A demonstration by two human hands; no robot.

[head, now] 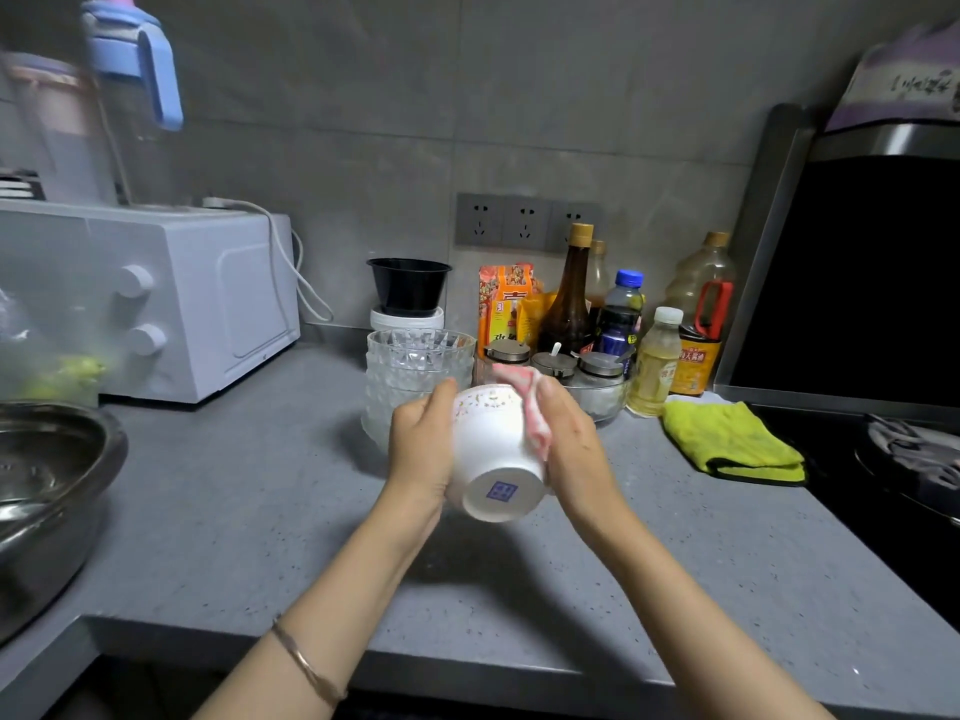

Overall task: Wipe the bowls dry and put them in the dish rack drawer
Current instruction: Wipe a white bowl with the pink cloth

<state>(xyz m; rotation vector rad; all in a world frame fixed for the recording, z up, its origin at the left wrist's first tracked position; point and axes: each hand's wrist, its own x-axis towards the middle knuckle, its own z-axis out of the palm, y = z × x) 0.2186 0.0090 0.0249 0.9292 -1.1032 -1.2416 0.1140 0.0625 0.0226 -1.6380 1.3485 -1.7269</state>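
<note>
Both hands clamp one white bowl (493, 449) above the desk (260, 511): left hand (421, 444) grips its side, right hand (566, 433) presses a pink cloth (530, 407) against it, base toward camera.

Glossy ceramic bowl (493, 449), matt speckled stone counter (260, 511)

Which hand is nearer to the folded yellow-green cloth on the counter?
Right. The right hand, pressing a pink rag on the white ceramic bowl, is left of the yellow-green cloth; the left hand grips the bowl's farther side.
</note>
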